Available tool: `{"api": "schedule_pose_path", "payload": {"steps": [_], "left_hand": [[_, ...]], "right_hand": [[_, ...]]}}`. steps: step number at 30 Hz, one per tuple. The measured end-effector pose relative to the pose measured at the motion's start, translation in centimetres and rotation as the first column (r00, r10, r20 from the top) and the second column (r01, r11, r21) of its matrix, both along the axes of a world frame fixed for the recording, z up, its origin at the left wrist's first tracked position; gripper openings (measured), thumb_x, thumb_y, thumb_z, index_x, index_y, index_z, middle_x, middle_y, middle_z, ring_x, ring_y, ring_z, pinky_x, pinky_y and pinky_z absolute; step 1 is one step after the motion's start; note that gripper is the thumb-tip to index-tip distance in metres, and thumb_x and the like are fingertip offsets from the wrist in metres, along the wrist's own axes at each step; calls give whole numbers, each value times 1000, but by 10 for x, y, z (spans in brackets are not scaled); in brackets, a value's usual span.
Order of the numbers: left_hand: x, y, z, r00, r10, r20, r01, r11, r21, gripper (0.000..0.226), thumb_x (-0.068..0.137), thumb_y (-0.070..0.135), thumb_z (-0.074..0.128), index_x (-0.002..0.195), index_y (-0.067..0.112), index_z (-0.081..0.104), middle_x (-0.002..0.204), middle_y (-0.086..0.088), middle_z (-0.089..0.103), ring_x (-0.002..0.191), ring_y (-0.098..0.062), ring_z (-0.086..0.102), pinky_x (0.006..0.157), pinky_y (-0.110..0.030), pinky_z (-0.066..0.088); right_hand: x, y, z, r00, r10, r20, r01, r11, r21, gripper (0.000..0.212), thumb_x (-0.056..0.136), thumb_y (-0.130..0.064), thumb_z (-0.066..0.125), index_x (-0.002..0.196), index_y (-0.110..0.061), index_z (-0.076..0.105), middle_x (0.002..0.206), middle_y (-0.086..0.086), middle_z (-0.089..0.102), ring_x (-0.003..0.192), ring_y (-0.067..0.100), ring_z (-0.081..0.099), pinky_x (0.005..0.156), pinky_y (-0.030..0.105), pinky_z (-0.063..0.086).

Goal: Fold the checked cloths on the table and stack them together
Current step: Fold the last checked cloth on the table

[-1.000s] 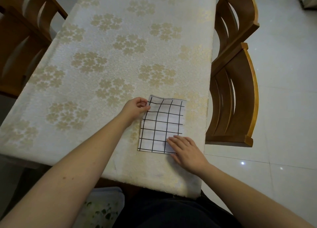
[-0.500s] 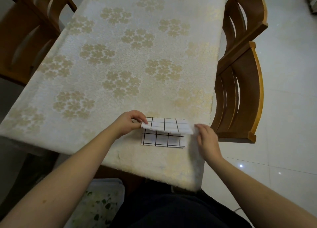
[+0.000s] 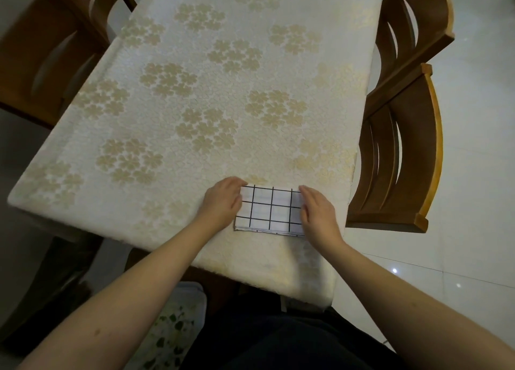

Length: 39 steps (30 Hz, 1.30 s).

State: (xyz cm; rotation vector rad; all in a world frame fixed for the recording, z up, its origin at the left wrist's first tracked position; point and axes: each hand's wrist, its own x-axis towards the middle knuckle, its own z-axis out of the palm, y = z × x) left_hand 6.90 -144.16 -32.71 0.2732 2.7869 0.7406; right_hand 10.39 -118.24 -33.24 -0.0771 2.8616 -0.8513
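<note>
One white cloth with a black check (image 3: 271, 210) lies folded in half near the table's front right corner, with a thin lower layer showing along its near edge. My left hand (image 3: 223, 201) is at its left side, fingers curled over the far left corner. My right hand (image 3: 317, 212) lies along its right edge with the fingers nearly straight on the fabric. The cloth's two side edges are hidden under my hands. No other checked cloth is in view.
The table wears a cream tablecloth with gold flowers (image 3: 195, 91). Two wooden chairs (image 3: 401, 157) stand close along the right side and another chair (image 3: 50, 49) at the far left. A white bin with leafy scraps (image 3: 178, 328) sits on the floor below the front edge.
The cloth lay open as a tall rectangle. Both hands lifted its far edge, brought it toward me and laid it down, halving the cloth. My right hand moved from the near corner to the right edge.
</note>
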Motion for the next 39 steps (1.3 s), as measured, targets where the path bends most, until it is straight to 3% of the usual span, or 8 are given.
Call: {"api": "schedule_pose_path", "payload": {"steps": [4,6,15,20,23,31,35,39], "left_hand": [[6,15,-21,977,-207,44,211,938,-275,70,95,54,8,156,21,1,163,6,-5,151,-12,-3,120,-35,0],[9,14,-33,970,-236,56,241,911,-335,73,93,59,4,154,22,-8,160,8,-16,150,-11,-9,119,-33,-9],[8,3,-39,956,-291,38,285,893,-347,75,96,64,16,156,24,-5,164,5,-12,150,-11,-11,121,-37,-3],[-10,6,-20,979,-200,50,206,959,-193,68,91,51,55,150,24,34,158,0,28,145,-20,24,115,-39,20],[-34,14,-8,993,-64,98,78,987,-144,51,84,37,71,131,24,55,136,-1,46,127,-22,42,104,-37,33],[-61,24,9,954,-1,301,68,975,-214,32,78,33,77,95,25,52,110,2,53,103,-20,52,96,-39,37],[-47,14,8,937,23,348,10,995,-95,30,81,28,76,104,27,56,100,7,60,94,-16,61,95,-37,40],[-30,2,9,929,107,353,-126,992,30,18,83,33,74,91,19,66,85,3,60,79,-16,58,70,-28,46]], "right_hand": [[-4,-34,-9,977,208,44,-213,961,178,56,98,-29,29,153,-17,26,160,3,26,148,22,20,119,40,12],[-6,-47,-14,961,265,75,-275,936,222,60,98,-39,21,154,-17,23,161,2,22,149,22,17,121,41,8],[-2,-13,-29,943,297,150,-331,883,331,67,96,-60,6,155,-28,9,162,-5,1,150,16,-1,117,37,-13],[-19,6,-19,977,211,9,-203,927,316,53,96,-48,30,135,-21,53,140,3,51,132,27,44,110,39,15],[-43,2,-10,991,126,49,-135,948,287,38,91,-46,56,122,-25,60,124,1,56,117,26,48,101,38,23],[-81,-7,11,936,96,340,-218,914,343,40,79,-54,70,106,-25,61,106,-1,49,110,25,43,89,38,28],[-71,-3,10,944,67,324,-152,958,243,23,86,-40,67,98,-24,56,99,1,62,103,27,54,85,37,29],[-52,9,12,928,21,371,-80,986,145,28,87,-40,66,108,-21,66,99,2,68,99,25,60,84,35,36]]}}
